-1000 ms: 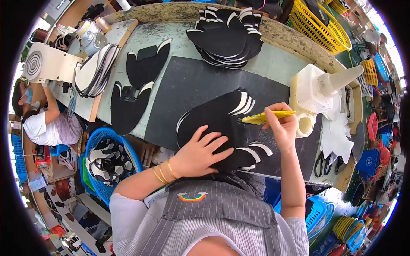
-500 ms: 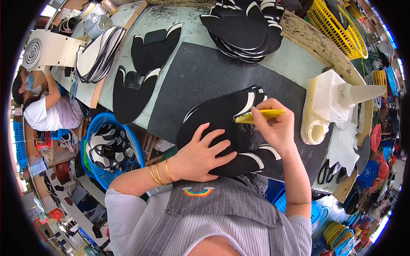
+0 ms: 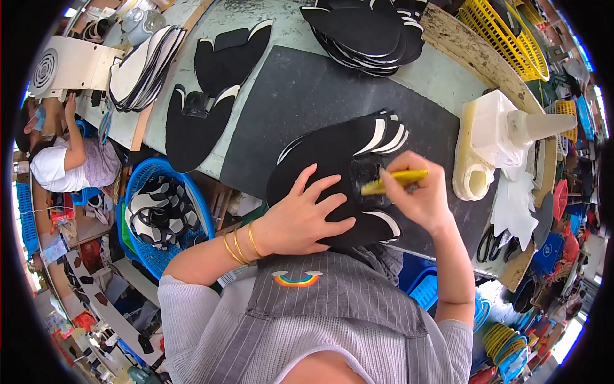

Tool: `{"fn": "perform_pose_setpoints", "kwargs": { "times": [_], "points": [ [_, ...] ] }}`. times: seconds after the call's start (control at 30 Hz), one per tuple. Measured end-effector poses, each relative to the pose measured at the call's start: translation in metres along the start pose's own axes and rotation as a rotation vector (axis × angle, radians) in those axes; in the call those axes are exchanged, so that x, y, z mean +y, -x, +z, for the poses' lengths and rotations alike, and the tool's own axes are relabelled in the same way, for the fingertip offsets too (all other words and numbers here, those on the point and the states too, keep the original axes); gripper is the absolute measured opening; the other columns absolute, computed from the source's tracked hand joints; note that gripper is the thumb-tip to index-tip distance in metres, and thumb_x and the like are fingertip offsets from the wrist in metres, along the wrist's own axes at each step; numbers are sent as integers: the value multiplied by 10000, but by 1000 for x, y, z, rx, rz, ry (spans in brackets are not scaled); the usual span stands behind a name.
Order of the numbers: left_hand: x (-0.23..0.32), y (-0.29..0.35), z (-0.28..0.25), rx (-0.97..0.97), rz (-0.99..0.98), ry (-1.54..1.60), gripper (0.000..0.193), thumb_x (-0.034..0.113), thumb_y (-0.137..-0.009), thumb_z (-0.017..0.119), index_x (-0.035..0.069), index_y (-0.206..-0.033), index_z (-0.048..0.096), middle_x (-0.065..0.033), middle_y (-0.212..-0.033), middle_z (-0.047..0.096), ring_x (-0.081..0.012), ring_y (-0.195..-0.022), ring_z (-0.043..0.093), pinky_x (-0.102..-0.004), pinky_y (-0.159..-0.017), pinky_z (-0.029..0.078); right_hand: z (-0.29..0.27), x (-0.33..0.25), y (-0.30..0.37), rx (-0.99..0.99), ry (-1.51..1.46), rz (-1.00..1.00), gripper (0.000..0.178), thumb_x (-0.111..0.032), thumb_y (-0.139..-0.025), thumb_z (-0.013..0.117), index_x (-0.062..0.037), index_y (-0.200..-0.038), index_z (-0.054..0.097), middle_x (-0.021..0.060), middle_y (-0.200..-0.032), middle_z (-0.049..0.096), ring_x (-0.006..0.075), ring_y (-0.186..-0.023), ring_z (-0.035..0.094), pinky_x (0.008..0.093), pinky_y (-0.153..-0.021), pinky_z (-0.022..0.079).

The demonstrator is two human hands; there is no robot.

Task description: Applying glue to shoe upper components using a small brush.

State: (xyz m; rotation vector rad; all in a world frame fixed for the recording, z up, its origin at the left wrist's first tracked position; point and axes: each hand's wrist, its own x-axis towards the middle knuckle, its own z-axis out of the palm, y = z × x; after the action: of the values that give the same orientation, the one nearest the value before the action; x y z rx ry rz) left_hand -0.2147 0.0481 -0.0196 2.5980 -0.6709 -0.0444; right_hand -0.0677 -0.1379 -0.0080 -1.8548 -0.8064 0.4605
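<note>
1. The left hand (image 3: 307, 217) covers the near part of the black shoe pieces (image 3: 339, 160) beneath it.
2. The right hand (image 3: 419, 198) wraps the yellow brush (image 3: 393, 182), hiding most of its handle; its bristle end is too blurred to make out.
3. Right of that hand, the scissors (image 3: 489, 243) sit partly under white sheets (image 3: 518, 205).

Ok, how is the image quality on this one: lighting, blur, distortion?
Head view: even daylight, soft shadows, no strong glare on the dark mat. Heavy fisheye bends the table edge, with a black vignette around the rim. Both the left hand and the yellow-handled brush are sharp.
</note>
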Motion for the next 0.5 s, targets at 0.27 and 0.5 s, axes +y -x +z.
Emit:
{"fn": "perform_pose_setpoints", "kwargs": {
  "times": [0.27,0.5],
  "points": [
    [-2,2,3,26,3,58,645,318,-512,810,235,-1122,618,-89,-1137,521,-363,-1234,393,-618,-1042,227,-27,-1,-5,226,-366,132,74,-49,-844,633,8,-823,592,41,-764,606,62,-625,582,189,-507,478],
    [0,3,-2,-13,-18,71,586,287,-510,797,226,-1075,655,-86,-1143,516,-353,-1234,395,-612,-1046,221,-24,23,-23,64,-292,196,116,-87,-823,662,-13,-808,574,-5,-721,590,36,-613,539,177,-530,422]
  ]
}}
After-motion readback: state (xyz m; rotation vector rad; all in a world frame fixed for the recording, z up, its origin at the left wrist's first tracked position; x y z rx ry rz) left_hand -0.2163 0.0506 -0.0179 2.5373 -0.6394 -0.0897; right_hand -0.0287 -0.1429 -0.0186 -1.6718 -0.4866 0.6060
